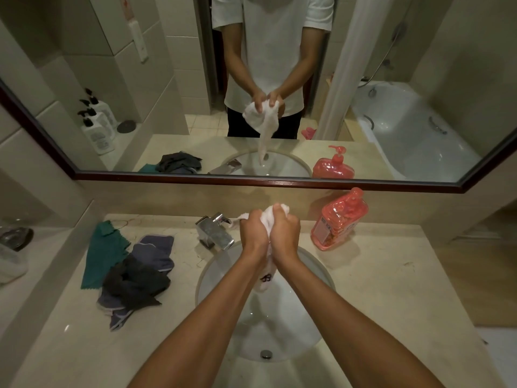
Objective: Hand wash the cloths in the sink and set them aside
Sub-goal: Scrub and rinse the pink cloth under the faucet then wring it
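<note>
1. Wringing is under way: the white cloth point(267, 219) is gripped in both fists, left hand point(253, 229) and right hand point(285, 232), above the sink point(313, 264).
2. Twisting is best kept over the basin, so drips fall inside.
3. More cloths point(131, 278) lie on the counter point(391, 289), left.

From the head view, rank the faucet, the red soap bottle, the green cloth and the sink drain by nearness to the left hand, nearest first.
Measured from the left hand, which grips the white cloth over the sink:
1. Faucet, just to its left on the counter.
2. Red soap bottle, to the right, past the right hand.
3. Sink drain, down in the basin, toward the camera.
4. Green cloth, far left on the counter.
</note>
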Demonstrator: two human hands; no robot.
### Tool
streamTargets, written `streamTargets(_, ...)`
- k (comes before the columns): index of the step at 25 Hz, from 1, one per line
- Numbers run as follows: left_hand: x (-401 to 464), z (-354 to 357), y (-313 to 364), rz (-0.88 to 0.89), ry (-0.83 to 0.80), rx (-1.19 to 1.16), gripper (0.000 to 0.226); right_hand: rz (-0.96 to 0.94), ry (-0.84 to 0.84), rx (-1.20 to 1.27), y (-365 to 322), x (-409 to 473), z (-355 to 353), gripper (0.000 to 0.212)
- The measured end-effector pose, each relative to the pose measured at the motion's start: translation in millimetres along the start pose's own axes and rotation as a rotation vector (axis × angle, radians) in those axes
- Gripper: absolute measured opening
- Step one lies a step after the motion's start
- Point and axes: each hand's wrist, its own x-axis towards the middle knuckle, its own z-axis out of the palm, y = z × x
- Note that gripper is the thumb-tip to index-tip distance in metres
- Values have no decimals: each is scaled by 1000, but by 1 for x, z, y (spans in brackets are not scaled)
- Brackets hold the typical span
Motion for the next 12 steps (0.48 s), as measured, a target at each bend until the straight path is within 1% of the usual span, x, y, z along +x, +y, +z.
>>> streamTargets(3,-4,2,2,-10,-33,-5,24,63,14,61,-8,5,0,35)
streamTargets(6,2,-2,12,-45,-18,-55,22,57,-60,140,9,-15,0,31)
streamTargets(8,-3,0,11,-30,-13,-18,24,18,-46,93,5,-9,-3,34)
streamTargets(10,-10,3,2,-5,-19,62,26,40,-4,79,-7,6,-5,37)
streamTargets(12,-11,2,1,3,-24,79,26,71,-24,104,-11,6,-4,35)
